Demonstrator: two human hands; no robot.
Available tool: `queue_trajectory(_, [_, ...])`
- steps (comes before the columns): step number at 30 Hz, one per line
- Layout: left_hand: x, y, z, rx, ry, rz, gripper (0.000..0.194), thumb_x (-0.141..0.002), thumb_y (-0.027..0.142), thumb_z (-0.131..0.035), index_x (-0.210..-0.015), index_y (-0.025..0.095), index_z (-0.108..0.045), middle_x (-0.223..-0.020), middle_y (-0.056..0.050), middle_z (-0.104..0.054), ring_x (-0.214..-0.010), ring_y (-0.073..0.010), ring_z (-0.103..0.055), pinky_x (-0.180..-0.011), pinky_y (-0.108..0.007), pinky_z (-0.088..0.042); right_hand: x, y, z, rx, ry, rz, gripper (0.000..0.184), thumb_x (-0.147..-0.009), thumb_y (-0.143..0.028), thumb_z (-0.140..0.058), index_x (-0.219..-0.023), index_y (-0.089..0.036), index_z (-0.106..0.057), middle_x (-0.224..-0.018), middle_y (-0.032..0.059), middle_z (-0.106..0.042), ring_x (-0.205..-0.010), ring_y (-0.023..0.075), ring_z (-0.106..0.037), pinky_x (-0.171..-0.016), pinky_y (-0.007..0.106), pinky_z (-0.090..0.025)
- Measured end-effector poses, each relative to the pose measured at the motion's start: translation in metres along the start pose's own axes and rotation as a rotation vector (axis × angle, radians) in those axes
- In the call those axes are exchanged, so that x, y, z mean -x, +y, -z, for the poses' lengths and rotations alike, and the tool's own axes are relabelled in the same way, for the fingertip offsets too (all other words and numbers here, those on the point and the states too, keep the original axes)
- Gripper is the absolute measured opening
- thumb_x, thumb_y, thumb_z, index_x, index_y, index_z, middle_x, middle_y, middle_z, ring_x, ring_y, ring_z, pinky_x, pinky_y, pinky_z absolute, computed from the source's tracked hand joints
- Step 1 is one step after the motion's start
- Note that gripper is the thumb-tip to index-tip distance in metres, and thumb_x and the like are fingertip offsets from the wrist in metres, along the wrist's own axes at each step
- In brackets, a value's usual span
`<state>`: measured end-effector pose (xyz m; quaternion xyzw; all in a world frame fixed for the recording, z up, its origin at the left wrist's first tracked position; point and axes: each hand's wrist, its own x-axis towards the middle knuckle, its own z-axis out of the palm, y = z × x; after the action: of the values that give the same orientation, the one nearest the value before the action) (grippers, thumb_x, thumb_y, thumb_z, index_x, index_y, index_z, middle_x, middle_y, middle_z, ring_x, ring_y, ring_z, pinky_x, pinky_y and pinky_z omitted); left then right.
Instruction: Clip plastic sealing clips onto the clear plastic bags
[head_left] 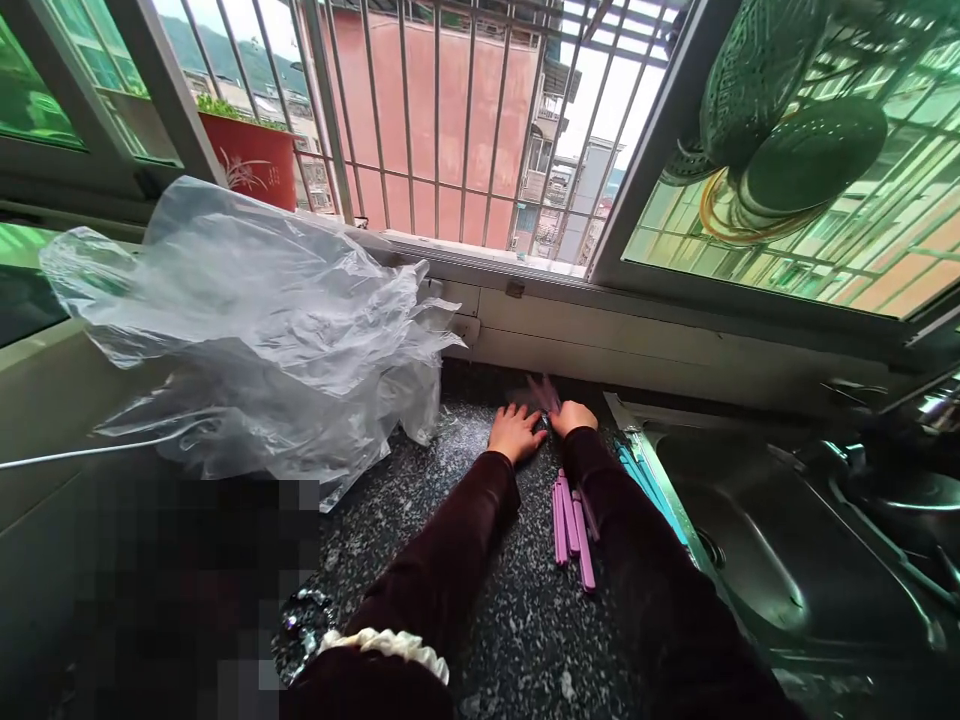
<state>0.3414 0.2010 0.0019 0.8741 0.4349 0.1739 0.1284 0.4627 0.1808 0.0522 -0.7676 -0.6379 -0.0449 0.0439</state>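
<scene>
My left hand (516, 434) lies on the dark speckled countertop (420, 530), fingers spread, close to the back wall. Just to its right, my right hand (574, 416) is closed around slim pinkish-purple sticks (546, 392), blurred by motion, whose ends poke up beyond the fingers. Several slim purple sticks (574, 530), shaped like bag sealing clips, lie loosely together below the right hand. Beside the right sleeve, several teal sticks (651, 488) of similar shape rest along the sink's edge, partly hidden by the arm.
A large crumpled clear plastic bag (270, 310) covers the counter's left part. To the right is a steel sink (750, 560). Behind are a barred window (465, 130), a red planter (251, 160) and a wall socket (469, 332). A white cord (90, 452) runs in from the left.
</scene>
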Motion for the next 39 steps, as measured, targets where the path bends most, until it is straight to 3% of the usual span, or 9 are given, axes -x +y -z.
queue_trajectory(5, [-0.007, -0.002, 0.003, 0.053, 0.058, 0.062, 0.056, -0.081, 0.037, -0.046, -0.13, 0.01, -0.04, -0.144, -0.017, -0.026, -0.13, -0.031, -0.024, -0.104, -0.042, -0.024, -0.008, -0.004, 0.014, 0.092, -0.037, -0.08, 0.035, -0.083, -0.036, -0.048, -0.1, -0.01, -0.063, -0.091, 0.0203, -0.066, -0.084, 0.0239, -0.064, -0.071, 0.032, -0.044])
queue_trajectory(9, [0.008, 0.0, 0.007, 0.089, 0.074, 0.117, 0.058, -0.083, 0.029, -0.042, -0.133, 0.0, -0.03, -0.144, -0.024, -0.02, -0.131, -0.032, -0.022, -0.104, -0.041, -0.026, -0.009, -0.036, 0.027, 0.121, -0.013, 0.019, 0.031, -0.086, -0.033, -0.043, -0.105, -0.015, -0.06, -0.101, 0.0144, -0.065, -0.091, 0.0209, -0.062, -0.073, 0.029, -0.044])
queue_trajectory(12, [0.034, 0.001, 0.011, 0.1, 0.031, 0.097, 0.052, -0.084, 0.022, -0.039, -0.131, 0.001, -0.034, -0.134, -0.025, -0.038, -0.124, -0.0321, -0.035, -0.1, -0.042, -0.031, 0.002, -0.076, 0.026, 0.116, -0.027, 0.237, 0.025, -0.086, -0.033, -0.045, -0.102, -0.022, -0.061, -0.103, 0.0073, -0.063, -0.094, 0.017, -0.059, -0.075, 0.025, -0.042])
queue_trajectory(15, [0.069, -0.002, 0.017, 0.089, -0.047, -0.009, 0.038, -0.084, 0.017, -0.038, -0.118, 0.008, -0.052, -0.121, -0.019, -0.054, -0.116, -0.0292, -0.046, -0.099, -0.039, -0.032, 0.018, -0.116, 0.018, 0.141, -0.053, 0.431, 0.024, -0.08, -0.032, -0.055, -0.099, -0.019, -0.063, -0.103, 0.01, -0.062, -0.1, 0.02, -0.055, -0.079, 0.026, -0.04])
queue_trajectory(19, [0.122, -0.012, 0.031, 0.049, -0.105, -0.128, 0.035, -0.082, 0.014, -0.04, -0.113, 0.009, -0.056, -0.121, -0.018, -0.054, -0.117, -0.0286, -0.044, -0.101, -0.039, -0.031, 0.032, -0.151, 0.008, 0.196, -0.054, 0.538, 0.036, -0.075, -0.037, -0.062, -0.102, -0.013, -0.062, -0.107, 0.0146, -0.058, -0.103, 0.0252, -0.051, -0.081, 0.032, -0.038])
queue_trajectory(22, [0.157, -0.021, 0.046, 0.013, -0.127, -0.179, 0.035, -0.08, 0.016, -0.044, -0.112, 0.007, -0.055, -0.12, -0.02, -0.054, -0.119, -0.0292, -0.041, -0.1, -0.04, -0.033, 0.036, -0.162, 0.006, 0.223, -0.035, 0.551, 0.033, -0.081, -0.034, -0.053, -0.103, -0.011, -0.061, -0.11, 0.0166, -0.056, -0.102, 0.025, -0.049, -0.08, 0.033, -0.037])
queue_trajectory(27, [0.199, -0.04, 0.077, -0.035, -0.22, -0.179, 0.037, -0.072, 0.025, -0.057, -0.105, 0.008, -0.057, -0.117, -0.021, -0.054, -0.111, -0.031, -0.048, -0.092, -0.039, -0.04, 0.049, -0.163, 0.006, 0.242, -0.001, 0.544, 0.027, -0.085, -0.009, -0.04, -0.093, -0.009, -0.065, -0.097, 0.0179, -0.061, -0.094, 0.0215, -0.053, -0.076, 0.031, -0.035])
queue_trajectory(33, [0.231, -0.058, 0.101, 0.035, -0.178, -0.027, 0.021, -0.074, 0.025, -0.056, -0.092, 0.016, -0.062, -0.104, -0.012, -0.061, -0.1, -0.0258, -0.055, -0.086, -0.035, -0.043, 0.101, -0.129, 0.007, 0.187, 0.117, 0.482, 0.023, -0.083, -0.011, -0.043, -0.084, -0.009, -0.066, -0.088, 0.0167, -0.061, -0.086, 0.0225, -0.052, -0.07, 0.031, -0.035])
queue_trajectory(39, [0.24, -0.061, 0.112, 0.379, 0.191, 0.026, 0.018, -0.082, 0.026, -0.048, -0.086, 0.017, -0.062, -0.081, -0.007, -0.059, -0.077, -0.017, -0.056, -0.072, -0.028, -0.044, 0.173, -0.098, 0.003, -0.034, 0.322, 0.437, 0.023, -0.085, -0.02, -0.042, -0.074, -0.014, -0.062, -0.076, 0.0067, -0.059, -0.076, 0.0163, -0.051, -0.069, 0.025, -0.037])
